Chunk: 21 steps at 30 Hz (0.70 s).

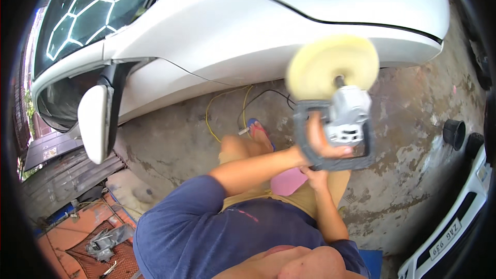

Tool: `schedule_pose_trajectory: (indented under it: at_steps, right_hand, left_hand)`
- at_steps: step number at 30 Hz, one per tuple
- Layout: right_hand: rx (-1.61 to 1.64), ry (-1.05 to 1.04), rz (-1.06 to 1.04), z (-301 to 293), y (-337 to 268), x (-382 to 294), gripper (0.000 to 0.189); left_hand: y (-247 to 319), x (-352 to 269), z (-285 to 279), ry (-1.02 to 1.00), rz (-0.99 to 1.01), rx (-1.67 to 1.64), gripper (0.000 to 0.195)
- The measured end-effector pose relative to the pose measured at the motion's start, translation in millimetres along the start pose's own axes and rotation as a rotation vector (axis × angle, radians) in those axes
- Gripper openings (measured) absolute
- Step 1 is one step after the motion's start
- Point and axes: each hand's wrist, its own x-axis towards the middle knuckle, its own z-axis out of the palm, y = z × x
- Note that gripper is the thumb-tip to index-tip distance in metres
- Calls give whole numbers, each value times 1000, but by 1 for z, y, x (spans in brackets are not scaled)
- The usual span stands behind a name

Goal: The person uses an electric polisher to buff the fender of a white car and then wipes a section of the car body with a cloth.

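My left hand (321,139) grips the grey loop handle of a power polisher (350,104), thumb across the handle's lower part. A round yellow polishing pad (329,66), blurred, tops the tool and overlaps the view of a white car's side (240,35). Just below the loop handle, my right hand (317,179) is beside the tool's rear, partly hidden by it. What its fingers close on cannot be made out. A pink item (287,182), perhaps a cloth, lies against my right fingers, over my lap.
The car's side mirror (95,124) juts out at left. Yellow and dark cables (209,118) cross the concrete floor near my sandalled foot (261,133). A black pot (454,135) and a detached white bumper (445,236) bearing a plate stand at right. Clutter lies on an orange surface (64,232) lower left.
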Motion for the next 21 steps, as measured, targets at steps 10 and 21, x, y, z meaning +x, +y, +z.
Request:
schedule_pose_trajectory:
  at_steps: [10, 21]
  right_hand:
    - [-880, -410, -515, 77, -20, 64, 61]
    - [-190, -185, -506, 21, -11, 41, 52]
  left_hand:
    - [-55, -99, -184, 177, 177, -395, 115]
    - [-39, 0, -68, 34, 550, -87, 90]
